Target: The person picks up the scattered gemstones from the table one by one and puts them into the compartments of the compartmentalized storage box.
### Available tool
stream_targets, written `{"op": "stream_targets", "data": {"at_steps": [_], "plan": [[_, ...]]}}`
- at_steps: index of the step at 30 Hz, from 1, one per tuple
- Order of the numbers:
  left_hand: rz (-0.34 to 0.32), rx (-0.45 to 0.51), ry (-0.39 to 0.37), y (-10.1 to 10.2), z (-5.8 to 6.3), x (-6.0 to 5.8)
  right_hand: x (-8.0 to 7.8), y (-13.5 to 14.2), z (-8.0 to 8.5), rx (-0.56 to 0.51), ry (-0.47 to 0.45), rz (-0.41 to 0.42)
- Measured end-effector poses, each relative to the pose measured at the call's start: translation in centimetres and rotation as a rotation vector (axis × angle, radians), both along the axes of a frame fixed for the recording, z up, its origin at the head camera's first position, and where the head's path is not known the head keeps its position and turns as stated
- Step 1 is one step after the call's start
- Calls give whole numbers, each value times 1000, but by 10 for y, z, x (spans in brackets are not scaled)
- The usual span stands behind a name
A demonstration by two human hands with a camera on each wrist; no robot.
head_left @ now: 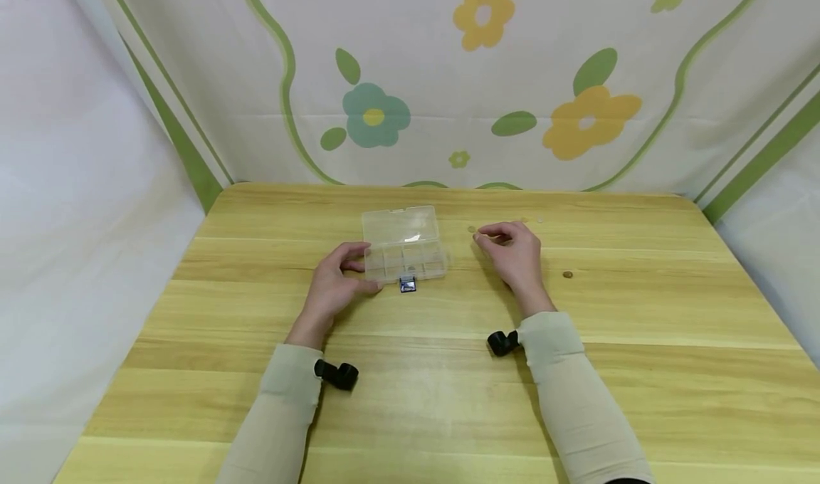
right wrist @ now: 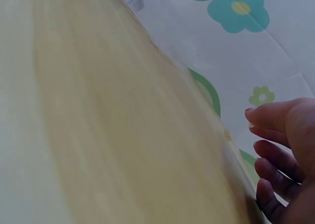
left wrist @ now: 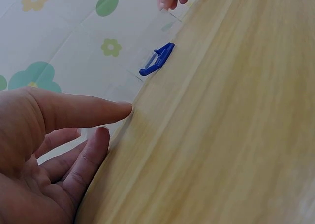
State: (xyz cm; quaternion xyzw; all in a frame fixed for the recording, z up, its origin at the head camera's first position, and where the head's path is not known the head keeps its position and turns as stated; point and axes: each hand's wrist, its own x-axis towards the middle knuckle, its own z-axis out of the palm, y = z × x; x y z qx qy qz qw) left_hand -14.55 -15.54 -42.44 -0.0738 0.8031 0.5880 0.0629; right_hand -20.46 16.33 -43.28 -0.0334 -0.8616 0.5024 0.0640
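Note:
A clear plastic box (head_left: pixel 405 262) with small compartments stands on the table, its lid (head_left: pixel 400 225) tilted back. On the front edge hangs a blue latch (head_left: pixel 408 285). My left hand (head_left: pixel 336 281) grips the left end, thumb at the front corner and fingers farther back. One small object (head_left: pixel 412 269) lies inside a front compartment. My right hand (head_left: pixel 515 256) is right of the box, thumb and index fingertips close together beside a small round piece (head_left: pixel 471 229). A pale spot shows at those fingertips in the right wrist view; whether it is a held piece or a nail is unclear.
Behind the right hand lie a small yellowish piece (head_left: pixel 524 220) and a clear one (head_left: pixel 539 220). A brown, stone-like piece (head_left: pixel 567 275) sits right of that hand. The wooden table (head_left: pixel 410 398) ends at a flower-printed cloth (head_left: pixel 442 85).

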Motion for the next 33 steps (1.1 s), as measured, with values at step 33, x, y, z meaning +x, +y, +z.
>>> {"op": "stream_targets", "data": {"at_steps": [33], "plan": [[4, -12, -5, 0, -1, 0, 11, -41, 7, 14, -10, 156]]}}
